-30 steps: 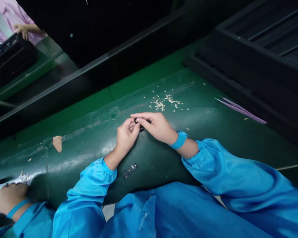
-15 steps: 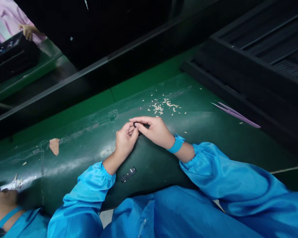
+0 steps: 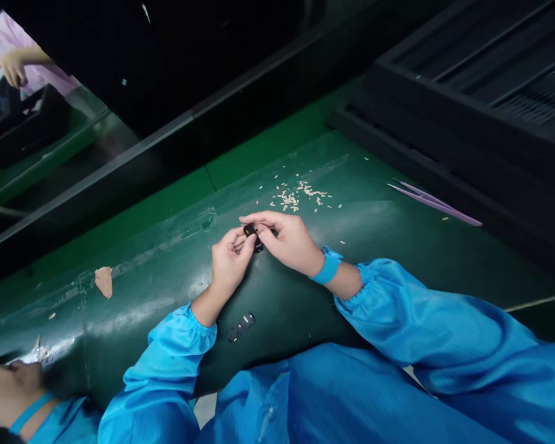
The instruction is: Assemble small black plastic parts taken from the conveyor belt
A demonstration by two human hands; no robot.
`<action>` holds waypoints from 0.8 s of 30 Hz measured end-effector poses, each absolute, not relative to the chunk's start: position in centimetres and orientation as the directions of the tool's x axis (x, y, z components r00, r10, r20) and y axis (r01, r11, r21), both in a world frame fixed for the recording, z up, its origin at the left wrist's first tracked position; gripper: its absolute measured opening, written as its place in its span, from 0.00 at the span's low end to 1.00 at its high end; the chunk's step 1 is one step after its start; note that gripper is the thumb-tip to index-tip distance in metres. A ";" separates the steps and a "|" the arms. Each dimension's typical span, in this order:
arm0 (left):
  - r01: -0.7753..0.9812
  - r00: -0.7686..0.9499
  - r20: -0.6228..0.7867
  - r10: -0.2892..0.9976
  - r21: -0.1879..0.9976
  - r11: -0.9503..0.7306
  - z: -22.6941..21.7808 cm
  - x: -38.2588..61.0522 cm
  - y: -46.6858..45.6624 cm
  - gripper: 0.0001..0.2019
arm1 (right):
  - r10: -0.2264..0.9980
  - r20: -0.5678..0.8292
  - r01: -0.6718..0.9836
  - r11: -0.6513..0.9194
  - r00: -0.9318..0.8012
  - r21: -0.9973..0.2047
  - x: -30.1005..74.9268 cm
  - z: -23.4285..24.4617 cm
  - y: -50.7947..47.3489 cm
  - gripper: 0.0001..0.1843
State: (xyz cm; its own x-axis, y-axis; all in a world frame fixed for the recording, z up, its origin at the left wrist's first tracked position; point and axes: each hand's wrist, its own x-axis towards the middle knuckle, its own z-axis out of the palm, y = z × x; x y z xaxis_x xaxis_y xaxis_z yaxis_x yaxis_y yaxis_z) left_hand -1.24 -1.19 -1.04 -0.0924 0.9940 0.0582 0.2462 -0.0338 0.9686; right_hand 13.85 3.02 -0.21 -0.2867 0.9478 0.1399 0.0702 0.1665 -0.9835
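Observation:
My left hand (image 3: pixel 229 260) and my right hand (image 3: pixel 289 238) meet over the dark green belt (image 3: pixel 388 240), fingertips pinched together on one small black part (image 3: pixel 251 233) with a yellowish spot. The part sits between both hands, slightly above the belt. A second small black strip part (image 3: pixel 241 326) lies on the belt near my left sleeve. My right wrist wears a blue band (image 3: pixel 327 269).
Purple tweezers (image 3: pixel 432 203) lie to the right by a black tray stack (image 3: pixel 481 92). A scatter of pale scraps (image 3: pixel 296 194) lies beyond my hands, a tan patch (image 3: pixel 104 280) at left. Another person's hand (image 3: pixel 7 385) rests at bottom left; a further person in pink (image 3: pixel 13 61) is at top left.
The small black part has turned so its yellowish spot now shows between my fingertips. The view shifted slightly; my hands stay in the same place.

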 end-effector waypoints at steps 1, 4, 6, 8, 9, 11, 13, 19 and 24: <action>0.185 -0.087 0.030 0.996 0.983 -0.013 -1.1 -1.3 -1.1 0.15 | 0.952 0.098 0.016 0.108 -0.289 -0.994 13.9 -0.3 3.1 0.17; 0.090 -0.097 -0.007 0.995 0.996 0.015 -1.2 -1.3 -0.8 0.19 | 0.954 0.047 -0.098 0.018 -0.296 -0.995 13.9 -0.7 3.4 0.14; 0.083 -0.110 -0.009 0.994 0.996 0.018 -1.2 -1.3 -0.8 0.21 | 0.953 0.071 -0.104 0.042 -0.293 -0.994 13.8 -0.9 3.5 0.13; 0.091 -0.111 -0.008 0.994 0.996 0.018 -1.1 -1.3 -0.8 0.21 | 0.952 0.104 -0.076 0.085 -0.290 -0.993 13.8 -0.9 3.5 0.12; 0.092 -0.104 -0.011 0.995 0.996 0.021 -1.1 -1.3 -0.8 0.21 | 0.954 0.121 -0.049 0.112 -0.275 -0.993 13.9 -0.9 3.6 0.13; 0.076 -0.085 -0.031 0.996 0.996 0.038 -1.0 -1.3 -0.8 0.21 | 0.960 0.175 0.027 0.185 -0.221 -0.982 14.2 -0.8 3.7 0.14; 0.052 -0.073 -0.055 0.996 0.997 0.059 -1.0 -1.3 -0.8 0.20 | 0.958 0.239 0.102 0.257 -0.155 -0.961 14.4 -0.7 3.9 0.15; 0.078 -0.117 0.015 0.993 0.997 -0.006 -1.1 -1.4 -0.7 0.17 | 0.924 0.280 0.090 0.312 -0.262 -0.946 14.0 -0.9 3.8 0.14; 0.090 -0.099 0.002 0.995 0.996 0.007 -1.4 -1.5 -0.7 0.17 | 0.925 0.206 0.133 0.260 -0.320 -0.956 13.8 -1.0 3.4 0.16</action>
